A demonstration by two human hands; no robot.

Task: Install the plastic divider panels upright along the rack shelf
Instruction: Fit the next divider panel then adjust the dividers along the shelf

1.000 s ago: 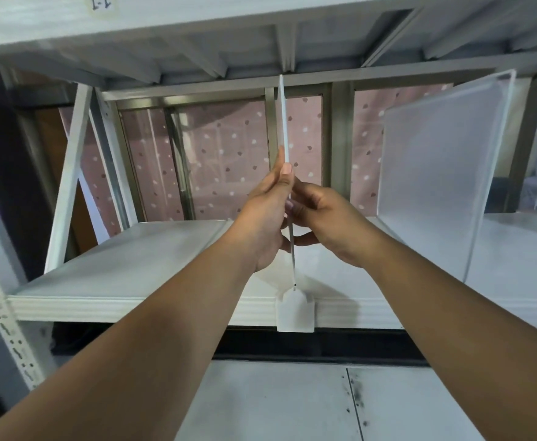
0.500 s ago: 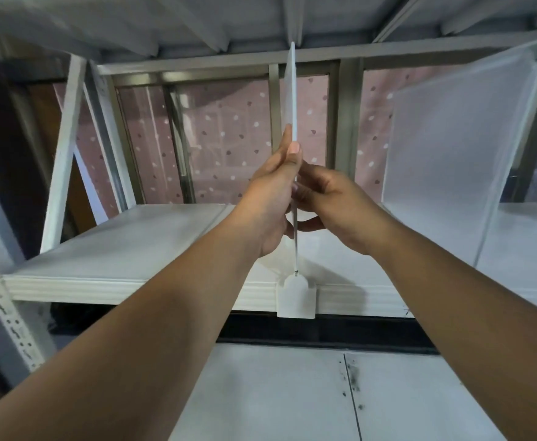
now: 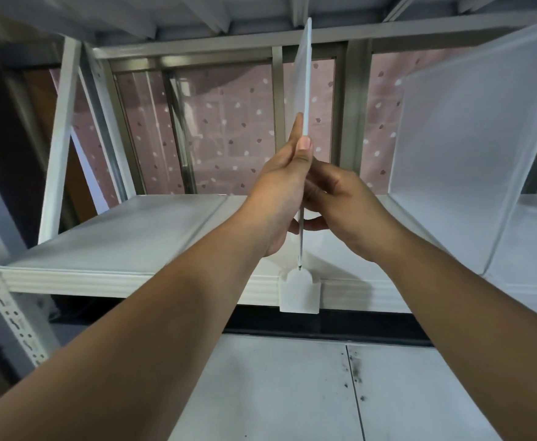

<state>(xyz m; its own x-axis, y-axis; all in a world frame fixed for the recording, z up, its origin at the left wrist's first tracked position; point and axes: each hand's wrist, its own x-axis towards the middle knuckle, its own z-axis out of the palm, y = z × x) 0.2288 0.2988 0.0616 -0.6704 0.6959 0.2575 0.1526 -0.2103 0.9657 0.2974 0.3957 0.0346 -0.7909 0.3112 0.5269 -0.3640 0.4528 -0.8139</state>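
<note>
A translucent plastic divider panel (image 3: 305, 78) stands upright, seen edge-on, in the middle of the white rack shelf (image 3: 127, 237). Its front lower corner sits in a white plastic clip (image 3: 299, 292) hooked over the shelf's front lip. My left hand (image 3: 281, 198) presses flat against the panel's left face, thumb up along its front edge. My right hand (image 3: 343, 208) grips the panel from the right at the same height. A second divider panel (image 3: 470, 144) stands upright on the shelf to the right, untouched.
The shelf above (image 3: 260, 14) hangs close over the panel's top edge. A white diagonal brace (image 3: 59, 141) and a perforated upright (image 3: 9, 313) bound the left side. A lower shelf (image 3: 292, 389) lies below. A pink dotted curtain (image 3: 229, 128) hangs behind the rack.
The view has moved closer and tilted up, so the panel's top now reaches near the upper shelf. Both hands keep the same hold on the panel; it stays seated in the clip.
</note>
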